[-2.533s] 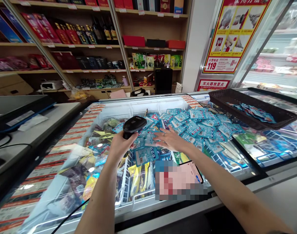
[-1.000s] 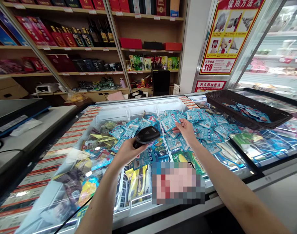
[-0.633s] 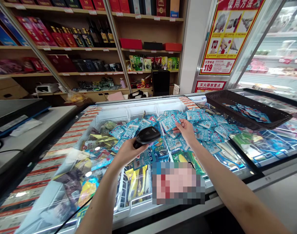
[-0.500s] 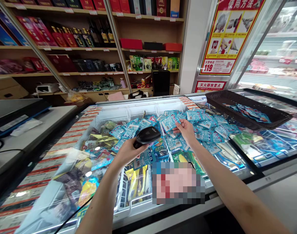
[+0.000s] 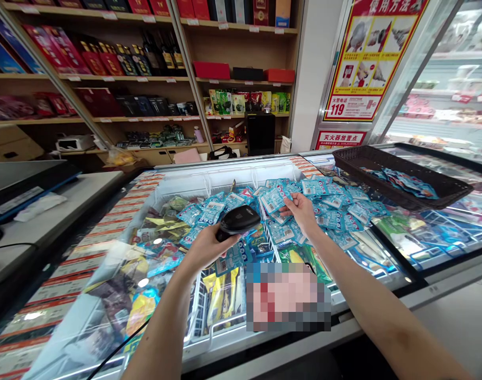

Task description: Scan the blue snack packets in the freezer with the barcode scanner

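Pinching a blue packet (image 5: 273, 202), my right hand (image 5: 303, 212) is no longer spread (left hand (image 5: 206, 247) grips the scanner (image 5: 239, 217)), leaving neither free.

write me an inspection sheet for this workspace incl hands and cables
Surface: glass-topped freezer, blue packets spread over it
Things in use: black scanner, held packet
Clutter: dark basket at right holding more packets; pixelated patch at front
Hands: left hand around the scanner; right hand pinching the held packet's edge
Cables: black cable beside the left forearm; second cable on the left counter
Surroundings: stocked shelves behind, framed poster at right
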`<state>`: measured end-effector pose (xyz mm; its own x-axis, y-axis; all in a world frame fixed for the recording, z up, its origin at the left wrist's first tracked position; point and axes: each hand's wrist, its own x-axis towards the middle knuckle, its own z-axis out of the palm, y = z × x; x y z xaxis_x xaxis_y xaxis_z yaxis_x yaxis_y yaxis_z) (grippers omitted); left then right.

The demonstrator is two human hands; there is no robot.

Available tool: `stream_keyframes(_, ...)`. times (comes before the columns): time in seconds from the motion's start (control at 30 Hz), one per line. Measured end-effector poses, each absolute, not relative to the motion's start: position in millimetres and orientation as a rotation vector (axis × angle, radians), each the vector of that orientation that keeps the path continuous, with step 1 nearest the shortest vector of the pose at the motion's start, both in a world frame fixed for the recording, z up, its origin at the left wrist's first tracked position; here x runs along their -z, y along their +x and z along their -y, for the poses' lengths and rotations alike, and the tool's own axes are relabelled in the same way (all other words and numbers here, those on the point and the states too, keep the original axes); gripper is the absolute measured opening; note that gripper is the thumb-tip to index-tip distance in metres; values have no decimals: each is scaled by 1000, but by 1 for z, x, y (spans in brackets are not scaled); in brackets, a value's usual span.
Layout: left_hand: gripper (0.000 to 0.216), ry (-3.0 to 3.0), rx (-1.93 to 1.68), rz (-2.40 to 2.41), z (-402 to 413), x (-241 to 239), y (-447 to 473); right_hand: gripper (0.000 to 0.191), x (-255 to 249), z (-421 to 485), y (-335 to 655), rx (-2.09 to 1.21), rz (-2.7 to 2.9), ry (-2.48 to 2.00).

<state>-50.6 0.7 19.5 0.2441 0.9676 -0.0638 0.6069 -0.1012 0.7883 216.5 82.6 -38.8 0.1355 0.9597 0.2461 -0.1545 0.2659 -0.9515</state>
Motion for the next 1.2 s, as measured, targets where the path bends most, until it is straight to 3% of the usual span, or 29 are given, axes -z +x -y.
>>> stream_keyframes(0.43, 36, 1751, -695, -1523, 5, -29, -42, 39, 36, -81, 217, -988, 1141, -972)
stream_keyframes(0.67, 36, 1766, -722, -1519, 1, -22, -46, 55, 32, -91, 241, -760, 1069, -1011)
stream_keyframes(0.83, 38, 1767, -777, -1578, -5, -16, -54, 53, 38, -105, 270, -583, 1073, -1078)
stream_keyframes(1.2, 35, 1784, -837, -1693, -10, -13, -62, 53, 45, -118, 285, -532, 1071, -1114)
